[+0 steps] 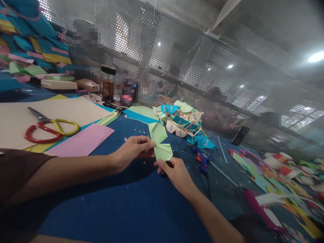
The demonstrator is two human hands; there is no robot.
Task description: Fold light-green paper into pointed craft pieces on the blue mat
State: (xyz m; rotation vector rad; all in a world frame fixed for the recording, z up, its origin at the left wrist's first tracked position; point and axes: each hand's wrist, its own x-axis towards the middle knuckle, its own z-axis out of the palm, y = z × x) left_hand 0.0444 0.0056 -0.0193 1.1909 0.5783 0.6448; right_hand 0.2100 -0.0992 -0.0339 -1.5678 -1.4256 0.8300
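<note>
A light green piece of folded paper, creased and roughly bow-shaped, is held up over the blue table. My left hand pinches it near its narrow middle, thumb in front. From below, my right hand grips its lower edge between thumb and fingers. Some fingertips are hidden behind the paper. Just beyond stands a pile of folded paper pieces in green, blue and cream, several with small coloured squares on them. To the right of the hands lies a blue glue gun.
Scissors with red and yellow handles lie on cream sheets at left, beside a pink sheet. Behind them stands a dark-lidded jar. Glue sticks, a power strip and paper scraps lie at right. Perforated metal panels rise behind.
</note>
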